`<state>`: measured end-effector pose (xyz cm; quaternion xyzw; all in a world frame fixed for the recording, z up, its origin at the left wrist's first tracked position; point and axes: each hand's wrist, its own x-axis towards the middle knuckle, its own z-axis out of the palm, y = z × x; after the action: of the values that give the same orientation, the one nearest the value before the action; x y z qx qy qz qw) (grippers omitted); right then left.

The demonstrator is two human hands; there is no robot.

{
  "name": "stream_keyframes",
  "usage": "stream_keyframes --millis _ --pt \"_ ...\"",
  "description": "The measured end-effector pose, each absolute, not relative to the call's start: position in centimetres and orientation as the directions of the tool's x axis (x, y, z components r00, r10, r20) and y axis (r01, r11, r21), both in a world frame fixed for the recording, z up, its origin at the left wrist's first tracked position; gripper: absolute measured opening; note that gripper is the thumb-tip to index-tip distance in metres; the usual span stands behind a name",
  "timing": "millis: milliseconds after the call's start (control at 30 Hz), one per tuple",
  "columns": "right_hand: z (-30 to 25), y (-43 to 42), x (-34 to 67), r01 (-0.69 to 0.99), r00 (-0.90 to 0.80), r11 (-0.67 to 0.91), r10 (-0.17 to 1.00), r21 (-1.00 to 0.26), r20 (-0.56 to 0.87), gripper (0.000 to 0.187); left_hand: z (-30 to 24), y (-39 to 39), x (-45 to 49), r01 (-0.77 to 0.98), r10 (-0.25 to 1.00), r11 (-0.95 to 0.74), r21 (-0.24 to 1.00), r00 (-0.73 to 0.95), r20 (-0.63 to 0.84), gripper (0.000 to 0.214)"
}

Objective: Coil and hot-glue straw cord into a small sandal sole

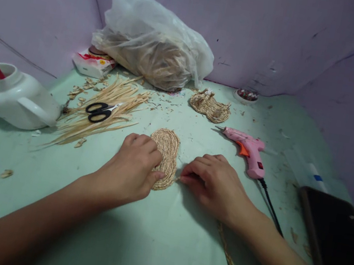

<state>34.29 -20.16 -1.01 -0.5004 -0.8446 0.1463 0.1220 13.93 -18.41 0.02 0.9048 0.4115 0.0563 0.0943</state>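
Observation:
A small coiled straw sole (167, 158), shaped like a slipper bottom, lies flat on the table. My left hand (138, 162) grips its left side, with the thumb on its surface and the fingers curled over the edge. At the sole's lower right, my right hand (214, 184) pinches a twisted straw cord close to where it joins the sole. The cord (227, 254) reappears below my right wrist and trails toward the front edge of the view. Part of it is hidden under the hand.
A pink glue gun (245, 148) lies right, its cable running forward beside a dark phone (332, 240). Black-handled scissors (100, 113) rest on loose straw strips (125, 96). Behind are a plastic bag (161, 44) and another straw piece (210, 106); a white jug (29, 101) stands left.

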Motion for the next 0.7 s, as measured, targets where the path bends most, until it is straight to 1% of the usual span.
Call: stream_keyframes --millis 67,133,233,300,433,567,633,700 --pt "-1.6 -20.0 34.3 0.808 -0.478 0.489 0.870 -0.328 0.118 0.008 0.1 -18.4 13.9 0.730 0.749 -0.651 0.207 0.662 0.022 0.023" --pt "-2.0 -20.0 34.2 0.812 -0.478 0.498 0.867 -0.304 0.143 0.009 0.1 -18.5 14.0 0.725 0.741 -0.662 0.192 0.671 0.022 0.028" --pt "-2.3 -20.0 33.9 0.814 -0.465 0.489 0.872 -0.313 0.153 0.007 0.2 -18.8 14.3 0.732 0.746 -0.660 0.167 0.666 0.031 0.037" --pt "-2.3 -20.1 33.8 0.818 -0.442 0.465 0.885 -0.338 0.148 0.004 0.1 -18.9 14.6 0.752 0.764 -0.643 0.145 0.645 0.038 0.039" --pt "-2.2 -20.1 33.5 0.830 -0.390 0.403 0.914 -0.387 0.114 0.003 0.3 -19.2 15.3 0.789 0.794 -0.607 0.097 0.607 0.039 0.035" --pt "-2.3 -20.3 33.3 0.819 -0.389 0.407 0.912 -0.404 0.130 0.003 0.7 -19.4 15.5 0.786 0.788 -0.615 0.060 0.615 0.012 0.029" --pt "-2.3 -20.4 33.2 0.816 -0.385 0.405 0.913 -0.412 0.135 0.003 0.8 -19.5 15.4 0.778 0.779 -0.626 0.052 0.627 -0.007 0.026" --pt "-2.4 -20.5 33.1 0.818 -0.366 0.388 0.921 -0.424 0.135 0.005 0.9 -19.5 14.9 0.770 0.772 -0.634 0.074 0.635 -0.003 0.025"
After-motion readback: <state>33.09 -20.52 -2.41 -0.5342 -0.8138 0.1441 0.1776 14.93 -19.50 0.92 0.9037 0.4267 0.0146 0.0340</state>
